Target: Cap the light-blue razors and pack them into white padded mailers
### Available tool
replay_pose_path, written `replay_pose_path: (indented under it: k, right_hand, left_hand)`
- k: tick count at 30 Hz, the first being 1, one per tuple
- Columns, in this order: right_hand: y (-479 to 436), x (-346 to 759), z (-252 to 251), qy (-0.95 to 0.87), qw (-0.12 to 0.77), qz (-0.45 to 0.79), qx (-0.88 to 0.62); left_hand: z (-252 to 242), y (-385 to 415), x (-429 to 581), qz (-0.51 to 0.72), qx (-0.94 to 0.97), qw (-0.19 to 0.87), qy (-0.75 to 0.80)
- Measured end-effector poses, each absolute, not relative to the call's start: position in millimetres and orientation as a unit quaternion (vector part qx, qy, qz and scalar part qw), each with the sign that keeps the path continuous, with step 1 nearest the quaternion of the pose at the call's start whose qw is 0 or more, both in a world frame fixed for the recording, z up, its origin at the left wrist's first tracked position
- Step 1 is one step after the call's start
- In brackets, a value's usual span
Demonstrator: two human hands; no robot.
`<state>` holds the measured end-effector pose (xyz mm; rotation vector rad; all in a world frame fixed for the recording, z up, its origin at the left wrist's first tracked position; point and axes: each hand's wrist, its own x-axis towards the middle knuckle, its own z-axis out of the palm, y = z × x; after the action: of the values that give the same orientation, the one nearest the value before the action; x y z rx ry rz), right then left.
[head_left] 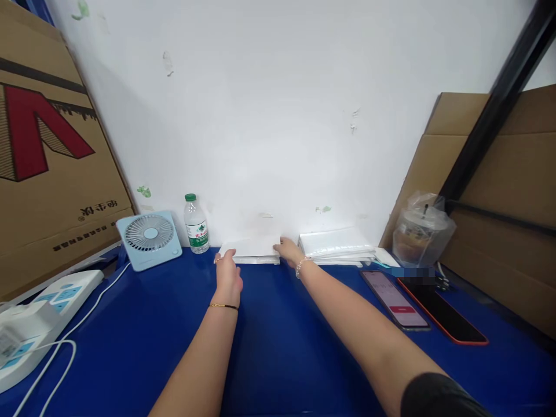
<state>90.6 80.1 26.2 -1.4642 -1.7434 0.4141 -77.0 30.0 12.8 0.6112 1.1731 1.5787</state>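
A low stack of white sheets (254, 250) lies on the blue table against the wall. My left hand (228, 272) is at its left end, fingers bent around the edge of the stack. At the right end my right hand (289, 251) has its fingers closed on the stack's corner. Just right of that hand is a second pile of white, glossy packets (336, 244), which it does not appear to hold.
A light blue fan (150, 237) and a water bottle (197, 226) stand left of the stack. Further left lies a power strip (69, 295) with cables. Two phones (393, 298) and a bagged drink cup (421, 231) are on the right. Cardboard (516, 191) flanks the table.
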Motion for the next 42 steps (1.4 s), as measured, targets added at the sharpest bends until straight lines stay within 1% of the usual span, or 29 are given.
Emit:
replay_pose_path:
  k: [2,7,8,10,11,12,14,18,20,22,24,25,26,27,28,29,30,32,34,35,37,40,42]
  right_hand:
    - [81.9,100.2,18.6,-0.693,0.369,0.148,-0.602]
    - [69.8,183.7,26.7,-0.724,0.304,0.07,-0.616]
    - [66.1,205.9,28.7,-0.731,0.279,0.044,-0.621]
    - [59.5,247.4,30.8,-0.738,0.132,-0.081,-0.657]
    - [57.1,264.4,31.3,-0.732,0.081,-0.106,-0.668]
    - [55.3,278.1,31.9,-0.739,0.045,-0.122,-0.661]
    - [53.0,294.9,33.9,-0.757,0.018,-0.134,-0.639]
    - [48.6,301.5,40.4,-0.774,0.026,-0.137,-0.618]
    - [45.1,300.9,41.7,-0.783,0.047,-0.132,-0.606]
    - [41.7,298.5,41.7,-0.789,0.107,-0.115,-0.594]
    - [39.6,289.4,42.3,-0.767,0.235,-0.066,-0.593]
    - [39.4,280.9,43.0,-0.738,0.317,-0.026,-0.595]
    - [39.5,269.3,43.6,-0.694,0.407,0.029,-0.593]
    - [39.9,254.8,43.8,-0.64,0.489,0.096,-0.585]
    - [40.3,237.5,43.2,-0.586,0.548,0.162,-0.574]
    - [40.4,218.3,41.5,-0.548,0.572,0.224,-0.568]
    - [39.8,197.8,38.4,-0.525,0.566,0.276,-0.573]
    - [36.1,157.1,28.5,-0.535,0.539,0.308,-0.573]
    - [29.9,122.8,16.6,-0.559,0.515,0.319,-0.566]
    - [26.5,110.1,11.0,-0.572,0.506,0.318,-0.562]
    - [21.1,95.5,2.7,-0.628,0.466,0.287,-0.553]
    - [17.6,97.4,-2.0,-0.757,0.34,0.184,-0.527]
    - [17.4,106.6,-1.4,-0.802,0.288,0.159,-0.498]
  left_hand:
    - [4.5,34.6,-70.1,0.623,0.209,0.579,0.483]
    - [-6.7,40.2,-55.1,0.58,0.164,0.66,0.449]
    - [-7.9,40.9,-53.1,0.574,0.159,0.67,0.443]
    - [-10.0,41.8,-49.7,0.568,0.154,0.681,0.436]
    - [-10.7,41.9,-48.3,0.567,0.152,0.683,0.435]
    - [-11.0,41.5,-47.0,0.567,0.151,0.684,0.434]
    - [-10.4,39.2,-44.7,0.565,0.148,0.686,0.433]
    - [-4.8,29.4,-38.4,0.546,0.147,0.708,0.422]
    - [-3.0,24.2,-33.1,0.532,0.155,0.724,0.41]
    - [-3.8,20.0,-26.5,0.516,0.162,0.741,0.397]
    - [-6.2,15.6,-19.2,0.504,0.201,0.737,0.403]
    - [-7.1,12.5,-15.4,0.504,0.25,0.713,0.418]
    - [-6.9,8.2,-11.7,0.51,0.324,0.666,0.438]
    - [-5.4,2.4,-7.9,0.518,0.418,0.595,0.451]
    - [-2.2,-5.0,-4.1,0.522,0.525,0.5,0.45]
    - [2.7,-13.8,-0.3,0.517,0.632,0.394,0.422]
    - [8.8,-23.7,3.8,0.498,0.73,0.291,0.368]
    - [22.3,-44.1,12.5,0.401,0.878,0.128,0.227]
    - [32.2,-59.9,21.3,0.305,0.94,0.032,0.146]
    - [34.7,-64.5,24.7,0.278,0.952,0.01,0.132]
    - [34.4,-65.8,27.9,0.254,0.958,0.009,0.136]
    - [28.4,-53.4,22.6,0.282,0.937,0.064,0.196]
    - [25.5,-42.9,15.2,0.317,0.916,0.095,0.228]
